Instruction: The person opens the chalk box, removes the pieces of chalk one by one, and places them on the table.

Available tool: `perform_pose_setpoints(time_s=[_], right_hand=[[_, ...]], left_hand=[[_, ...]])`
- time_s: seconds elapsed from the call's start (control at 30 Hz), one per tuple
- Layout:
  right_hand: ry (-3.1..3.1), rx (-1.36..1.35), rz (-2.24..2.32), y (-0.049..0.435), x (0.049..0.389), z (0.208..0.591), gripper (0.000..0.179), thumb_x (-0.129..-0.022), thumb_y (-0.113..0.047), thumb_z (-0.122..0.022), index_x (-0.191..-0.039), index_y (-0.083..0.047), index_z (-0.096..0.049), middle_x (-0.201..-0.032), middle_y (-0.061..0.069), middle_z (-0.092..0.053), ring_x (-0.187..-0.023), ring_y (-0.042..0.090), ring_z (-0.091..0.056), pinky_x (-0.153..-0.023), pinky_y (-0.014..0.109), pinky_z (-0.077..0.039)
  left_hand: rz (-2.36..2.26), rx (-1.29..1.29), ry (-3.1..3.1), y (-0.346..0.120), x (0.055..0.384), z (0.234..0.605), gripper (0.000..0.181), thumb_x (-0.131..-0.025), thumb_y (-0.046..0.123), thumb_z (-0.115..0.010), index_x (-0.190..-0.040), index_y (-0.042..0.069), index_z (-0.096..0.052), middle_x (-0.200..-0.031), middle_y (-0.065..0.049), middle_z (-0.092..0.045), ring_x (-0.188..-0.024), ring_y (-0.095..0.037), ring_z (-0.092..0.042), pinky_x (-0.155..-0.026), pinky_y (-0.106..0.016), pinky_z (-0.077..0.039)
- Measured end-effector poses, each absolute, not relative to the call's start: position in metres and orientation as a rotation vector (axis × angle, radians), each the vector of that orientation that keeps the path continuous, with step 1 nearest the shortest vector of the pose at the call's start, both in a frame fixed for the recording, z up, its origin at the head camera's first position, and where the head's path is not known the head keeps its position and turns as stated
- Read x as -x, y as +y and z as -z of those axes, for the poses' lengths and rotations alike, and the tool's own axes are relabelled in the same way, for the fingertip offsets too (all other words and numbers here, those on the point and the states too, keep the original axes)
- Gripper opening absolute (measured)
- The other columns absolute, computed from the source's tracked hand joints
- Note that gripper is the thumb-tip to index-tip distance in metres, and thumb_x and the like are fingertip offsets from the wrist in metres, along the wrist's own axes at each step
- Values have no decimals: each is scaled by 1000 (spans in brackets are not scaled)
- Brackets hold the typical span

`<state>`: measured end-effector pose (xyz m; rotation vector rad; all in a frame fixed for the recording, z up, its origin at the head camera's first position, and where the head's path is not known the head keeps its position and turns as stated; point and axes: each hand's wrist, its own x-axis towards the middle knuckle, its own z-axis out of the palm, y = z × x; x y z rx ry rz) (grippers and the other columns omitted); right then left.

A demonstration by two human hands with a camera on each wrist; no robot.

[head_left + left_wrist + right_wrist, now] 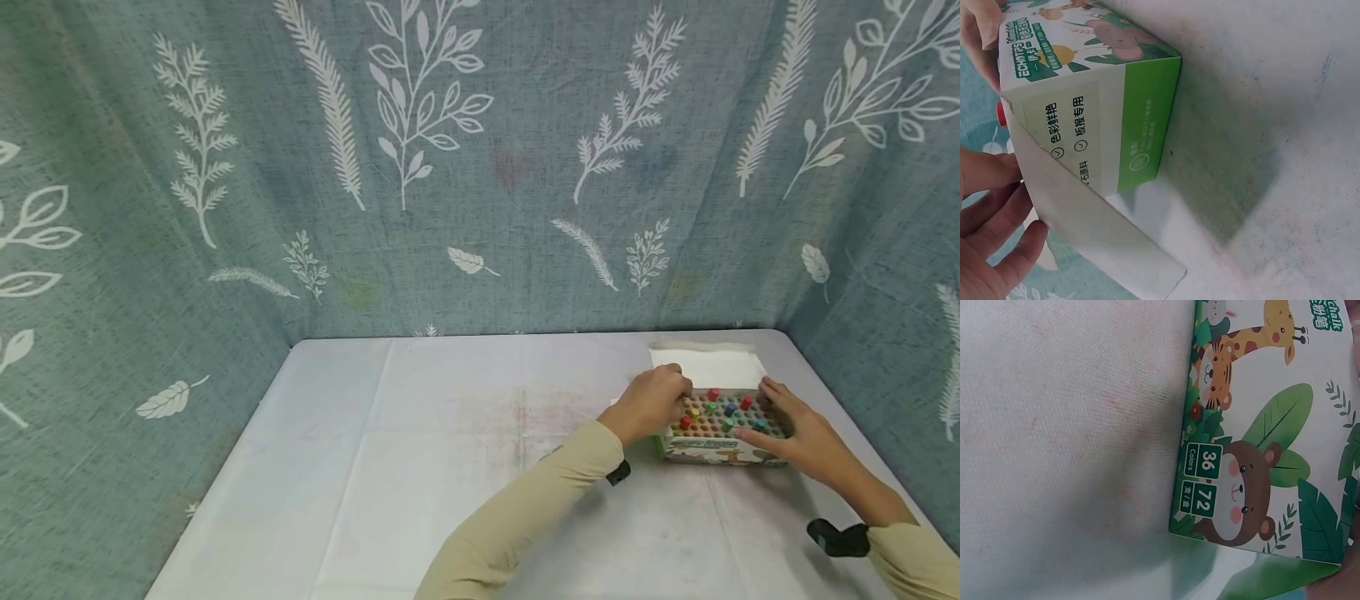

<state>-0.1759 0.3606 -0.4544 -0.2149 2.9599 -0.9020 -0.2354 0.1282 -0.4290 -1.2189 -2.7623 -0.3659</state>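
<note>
A chalk box (705, 453) stands at the table's right side with its lid (708, 367) raised behind it. Its top is a grid of holes, with several coloured chalk sticks (712, 408) poking up. My left hand (651, 402) is at the box's left end. In the left wrist view, the left fingers (1007, 215) hold the edge of a white side flap (1097, 219) that stands out from the box. My right hand (810, 437) grips the right end, thumb at the front edge and fingers towards the back. Animal pictures cover the box front (1260, 425).
A white cloth with faint pink smudges covers the table (420, 467). Behind and beside it hangs a green-grey curtain (510, 250) with white leaf prints. Dark wrist cameras (838, 539) sit at both cuffs.
</note>
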Motion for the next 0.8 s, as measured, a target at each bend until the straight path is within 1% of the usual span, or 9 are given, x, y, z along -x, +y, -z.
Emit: perform_pose_setpoints(time_s=[0.27, 0.4, 0.53, 0.8], right_hand=[[2948, 215, 905, 360, 179, 452, 102, -84, -47, -67, -149, 4, -7, -152, 31, -3, -134, 55, -7, -91, 74, -19], [2944, 208, 903, 360, 179, 453, 103, -84, -47, -67, -149, 5, -7, -152, 31, -4, -134, 55, -7, -92, 74, -19], [2945, 198, 898, 360, 178, 453, 103, -84, -47, -67, -149, 6, -7, -151, 32, -4, -134, 55, -6, -92, 73, -19], [2938, 186, 903, 361, 177, 454, 103, -85, -48, -67, -148, 6, -6, -151, 32, -2, -134, 55, -5, -92, 74, -18]], left_hand=[[506, 1189, -2764, 127, 239, 423, 19, -95, 13, -57, -110, 15, -69, -100, 4, -57, -85, -1, -56, -66, -6, -41], [620, 1197, -2695, 123, 240, 416, 17, -94, 13, -59, -108, 12, -70, -99, 3, -57, -83, -1, -55, -68, -5, -40], [783, 1205, -2633, 116, 239, 409, 17, -94, 10, -58, -105, 8, -71, -95, 1, -59, -78, 0, -52, -68, -4, -38], [1155, 1113, -2567, 95, 237, 401, 16, -92, 6, -60, -103, 4, -71, -94, -1, -62, -75, 4, -53, -66, -5, -41]])
